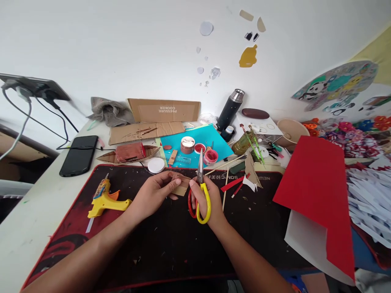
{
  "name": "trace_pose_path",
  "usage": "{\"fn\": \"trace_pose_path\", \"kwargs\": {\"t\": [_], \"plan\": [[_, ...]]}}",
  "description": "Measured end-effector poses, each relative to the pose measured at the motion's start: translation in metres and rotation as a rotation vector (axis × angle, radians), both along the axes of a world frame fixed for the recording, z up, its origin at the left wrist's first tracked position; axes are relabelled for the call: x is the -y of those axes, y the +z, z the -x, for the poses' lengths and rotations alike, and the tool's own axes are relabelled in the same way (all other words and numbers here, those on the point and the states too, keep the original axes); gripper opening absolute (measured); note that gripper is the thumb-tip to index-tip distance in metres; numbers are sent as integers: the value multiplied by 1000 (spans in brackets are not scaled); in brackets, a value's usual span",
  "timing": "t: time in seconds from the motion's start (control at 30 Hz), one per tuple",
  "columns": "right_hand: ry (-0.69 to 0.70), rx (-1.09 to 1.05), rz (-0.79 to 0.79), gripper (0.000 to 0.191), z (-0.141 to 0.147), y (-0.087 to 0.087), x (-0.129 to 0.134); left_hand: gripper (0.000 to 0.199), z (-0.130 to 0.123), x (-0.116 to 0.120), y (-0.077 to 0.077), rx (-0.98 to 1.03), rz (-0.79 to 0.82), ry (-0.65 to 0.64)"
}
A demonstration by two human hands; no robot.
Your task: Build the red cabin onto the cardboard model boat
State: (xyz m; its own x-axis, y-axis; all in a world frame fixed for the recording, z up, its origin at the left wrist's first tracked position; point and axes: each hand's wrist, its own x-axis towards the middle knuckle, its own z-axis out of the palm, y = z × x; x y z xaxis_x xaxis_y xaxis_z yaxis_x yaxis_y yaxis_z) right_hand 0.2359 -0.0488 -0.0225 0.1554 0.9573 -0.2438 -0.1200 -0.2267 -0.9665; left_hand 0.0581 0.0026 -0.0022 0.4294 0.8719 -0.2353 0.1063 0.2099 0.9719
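Note:
My left hand (155,193) is closed on a small brown cardboard piece (181,189), thumb on top, above the dark mat. In my right hand (212,201) are scissors (204,203) with one yellow and one red handle. Their blades point up and away, pressed together. The fingertips of my right hand are close to the right edge of the cardboard piece. Behind my hands, a blue sheet (224,147) bears an open jar (187,144) and small pots of red paint (210,156).
A yellow glue gun (106,202) lies left on the mat (171,252). Behind it are a phone (78,155) and a cardboard boat (130,153). Red card (317,191) and white paper strips (371,195) are at right. A black flask (231,109) leans at the back.

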Motion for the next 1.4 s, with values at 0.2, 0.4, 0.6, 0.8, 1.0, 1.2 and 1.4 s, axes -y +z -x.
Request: {"fn": "trace_pose_path", "kwargs": {"t": [0.2,0.4,0.6,0.8,1.0,1.2,1.4], "plan": [[-5,-8,-16,45,0,-2,0,59,-2,1,0,17,36,4],[2,8,-9,46,-1,-1,-1,58,-3,2,0,9,14,25],[-6,14,-15,44,1,-2,0,58,-3,4,4,-24,-25,12],[0,15,-16,43,1,-3,0,56,-2,3,6,-50,-96,3],[27,-19,-32,44,0,-5,0,53,-1,4,3,-61,-112,74],[77,-63,-43,48,-1,0,-3,55,-7,9,-6,66,74,112],[157,-21,-32,42,-13,6,-5,51,2,4,-4,-35,21,12]]}}
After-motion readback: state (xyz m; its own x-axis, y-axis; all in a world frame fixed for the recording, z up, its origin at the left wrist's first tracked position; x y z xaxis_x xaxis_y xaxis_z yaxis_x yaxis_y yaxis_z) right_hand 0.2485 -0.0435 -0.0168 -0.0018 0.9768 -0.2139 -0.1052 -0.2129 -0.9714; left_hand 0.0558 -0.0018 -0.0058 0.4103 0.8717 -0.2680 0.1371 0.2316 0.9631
